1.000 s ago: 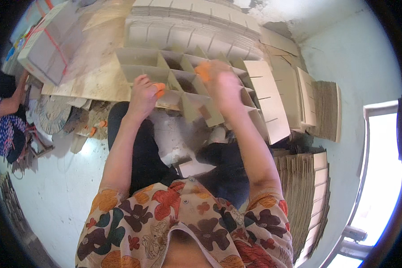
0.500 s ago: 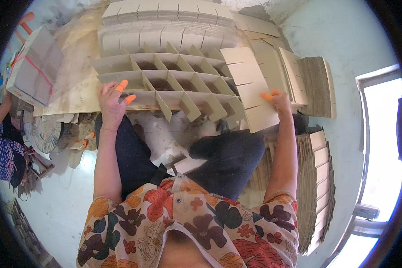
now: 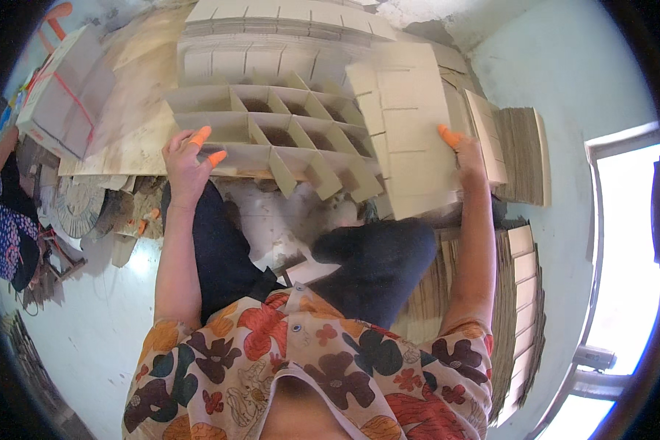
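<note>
My left hand (image 3: 188, 165), with orange covers on thumb and forefinger, pinches the left end of a cardboard divider grid (image 3: 235, 155). Interlocked slotted strips form the grid's open cells, some over the bench and the near ones above my lap. A slotted cardboard strip (image 3: 414, 139) is in my right hand (image 3: 463, 150), gripped by its right edge and slightly blurred. The strip stands at the grid's right end and hides part of it. Whether its slots engage the grid, I cannot tell.
Stacks of slotted cardboard strips (image 3: 271, 66) lie behind the grid. More cardboard stacks stand at the right (image 3: 521, 154) and beside my right leg (image 3: 502, 293). A carton with red strapping (image 3: 62, 95) sits on the wooden bench (image 3: 136, 103); another person's patterned sleeve (image 3: 7, 227) shows far left.
The strip in my right hand has tilted to show a broader face and shifted slightly up and right. My left hand stays on the grid. The whole view has shifted a little.
</note>
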Demonstrator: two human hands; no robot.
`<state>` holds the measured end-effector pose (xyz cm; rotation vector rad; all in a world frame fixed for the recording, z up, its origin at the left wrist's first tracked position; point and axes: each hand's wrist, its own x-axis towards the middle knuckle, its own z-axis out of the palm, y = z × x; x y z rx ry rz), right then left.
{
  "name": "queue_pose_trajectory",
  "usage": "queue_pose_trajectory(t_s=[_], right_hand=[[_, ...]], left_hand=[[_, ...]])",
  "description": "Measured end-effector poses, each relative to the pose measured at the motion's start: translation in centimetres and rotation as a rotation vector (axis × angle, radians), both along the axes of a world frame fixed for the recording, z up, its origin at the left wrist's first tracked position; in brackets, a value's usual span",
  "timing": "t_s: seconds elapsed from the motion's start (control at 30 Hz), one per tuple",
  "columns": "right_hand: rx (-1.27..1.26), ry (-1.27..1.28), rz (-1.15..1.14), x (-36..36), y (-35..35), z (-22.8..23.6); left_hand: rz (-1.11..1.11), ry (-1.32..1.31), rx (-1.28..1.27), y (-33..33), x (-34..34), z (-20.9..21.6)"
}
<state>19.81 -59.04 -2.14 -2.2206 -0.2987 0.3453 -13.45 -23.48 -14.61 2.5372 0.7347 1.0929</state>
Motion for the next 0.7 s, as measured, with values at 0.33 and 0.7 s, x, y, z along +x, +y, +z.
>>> queue_pose_trajectory(t_s=[0.33,0.7], right_hand=[[0.267,-0.381,0.085,-4.4,6.2,6.4],[0.201,-0.717,0.715,-17.9,23.9,1.4]], left_hand=[[-0.037,-0.064,-0.179,1.4,-1.4,-0.3],[-0.239,-0.209,-0.349,2.3,-1.2,-2.4]])
